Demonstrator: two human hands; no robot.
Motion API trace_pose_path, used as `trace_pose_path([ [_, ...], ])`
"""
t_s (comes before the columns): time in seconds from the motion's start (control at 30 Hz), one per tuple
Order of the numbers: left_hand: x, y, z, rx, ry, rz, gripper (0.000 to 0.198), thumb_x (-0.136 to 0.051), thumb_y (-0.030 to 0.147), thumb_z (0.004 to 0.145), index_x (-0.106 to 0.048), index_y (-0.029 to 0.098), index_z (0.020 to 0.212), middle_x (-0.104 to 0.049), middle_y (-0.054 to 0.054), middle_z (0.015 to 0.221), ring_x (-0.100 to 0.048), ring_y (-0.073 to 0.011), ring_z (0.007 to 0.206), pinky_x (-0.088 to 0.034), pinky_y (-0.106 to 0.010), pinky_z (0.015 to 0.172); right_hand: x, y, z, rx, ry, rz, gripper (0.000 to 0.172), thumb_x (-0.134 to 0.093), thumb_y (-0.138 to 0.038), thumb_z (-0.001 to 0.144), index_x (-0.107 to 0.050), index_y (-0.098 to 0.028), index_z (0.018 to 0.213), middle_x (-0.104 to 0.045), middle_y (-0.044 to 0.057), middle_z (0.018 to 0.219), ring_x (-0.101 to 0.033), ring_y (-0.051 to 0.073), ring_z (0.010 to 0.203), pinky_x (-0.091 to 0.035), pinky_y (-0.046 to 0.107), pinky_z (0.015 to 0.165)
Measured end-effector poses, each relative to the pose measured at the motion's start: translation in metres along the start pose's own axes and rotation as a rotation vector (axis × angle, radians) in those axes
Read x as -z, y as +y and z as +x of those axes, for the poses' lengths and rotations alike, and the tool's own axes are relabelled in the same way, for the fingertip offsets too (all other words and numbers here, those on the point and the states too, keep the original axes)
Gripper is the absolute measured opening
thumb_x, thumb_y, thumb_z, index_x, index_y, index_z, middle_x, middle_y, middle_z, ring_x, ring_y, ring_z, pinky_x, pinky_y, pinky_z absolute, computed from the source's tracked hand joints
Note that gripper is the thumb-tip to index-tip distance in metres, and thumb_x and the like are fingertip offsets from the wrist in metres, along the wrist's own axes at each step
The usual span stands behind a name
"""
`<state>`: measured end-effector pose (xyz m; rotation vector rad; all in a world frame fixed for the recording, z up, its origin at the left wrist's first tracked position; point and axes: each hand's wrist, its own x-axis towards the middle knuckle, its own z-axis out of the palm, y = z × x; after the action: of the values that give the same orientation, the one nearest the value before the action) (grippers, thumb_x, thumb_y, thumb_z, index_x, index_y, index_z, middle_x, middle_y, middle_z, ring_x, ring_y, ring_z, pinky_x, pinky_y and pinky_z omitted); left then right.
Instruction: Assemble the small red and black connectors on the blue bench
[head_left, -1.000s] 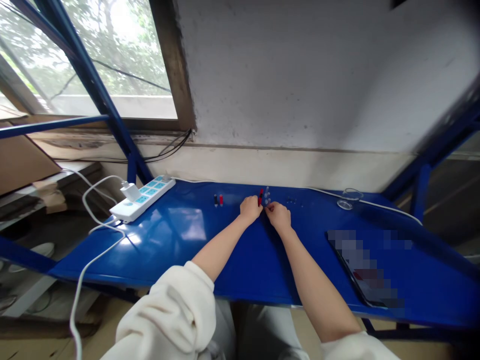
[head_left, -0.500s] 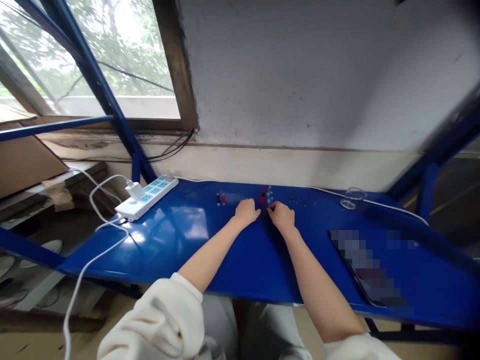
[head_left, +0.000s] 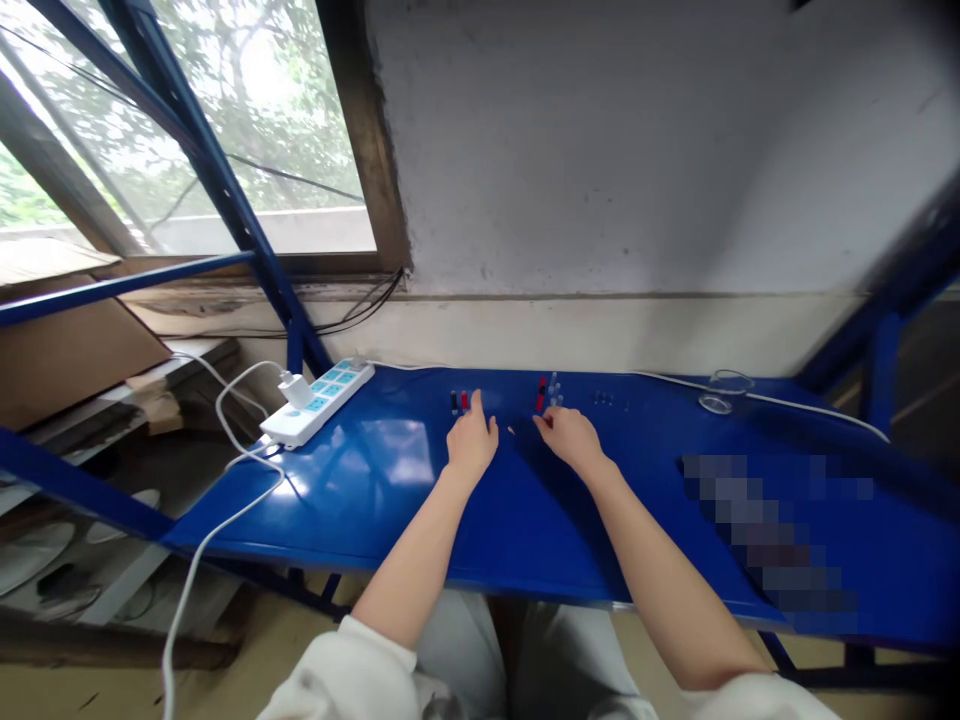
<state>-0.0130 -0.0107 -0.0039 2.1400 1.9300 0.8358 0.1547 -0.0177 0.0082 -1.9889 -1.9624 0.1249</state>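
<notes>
My left hand (head_left: pixel 472 440) is over the blue table with its index finger stretched toward a small red piece (head_left: pixel 464 400) and its thumb apart. Just left of that red piece stands a small black one (head_left: pixel 454 402). My right hand (head_left: pixel 571 434) has its fingers pinched together, beside a short row of red and black pieces (head_left: pixel 541 394) and some small clear pieces (head_left: pixel 554 388). What it pinches, if anything, is too small to name. A tiny pale bit (head_left: pixel 511 430) lies on the table between my hands.
A white power strip (head_left: pixel 319 403) with a plug and cable lies at the table's left. Tiny clear pieces (head_left: pixel 602 398) lie right of the row. Further right are a clear round item (head_left: pixel 715 404), a white cable (head_left: pixel 817 408) and a pixelated dark flat object (head_left: pixel 765 530).
My left hand has moved left, away from the row, and its index finger is now extended toward the red piece. My right hand stays near the row. The camera view has shifted slightly.
</notes>
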Motion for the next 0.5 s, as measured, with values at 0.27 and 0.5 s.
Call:
trace_pose_path([
  [0.27,-0.003,-0.016,0.013,0.048,0.021,0.102,0.063,-0.038,0.029,0.083,-0.01,0.019,0.138,-0.06,-0.014,0.095,-0.059,-0.0245,0.083,-0.044,-0.031,0.068,-0.005,-0.017,-0.008,0.298,-0.069,0.11,0.032,-0.036,-0.038,0.086,-0.057,-0.018,0.071,-0.056,0.002,0.058,-0.049,0.012,0.051,-0.029,0.022,0.049],
  [0.5,-0.006,-0.019,0.017,0.043,0.059,0.035,0.04,-0.034,0.024,0.085,-0.037,0.02,0.125,-0.055,-0.015,0.108,-0.058,-0.0234,0.088,-0.043,-0.03,0.07,-0.013,-0.015,-0.007,0.343,-0.036,0.178,0.032,-0.035,-0.038,0.085,-0.056,-0.018,0.07,-0.055,0.001,0.057,-0.048,0.011,0.05,-0.028,0.021,0.05],
])
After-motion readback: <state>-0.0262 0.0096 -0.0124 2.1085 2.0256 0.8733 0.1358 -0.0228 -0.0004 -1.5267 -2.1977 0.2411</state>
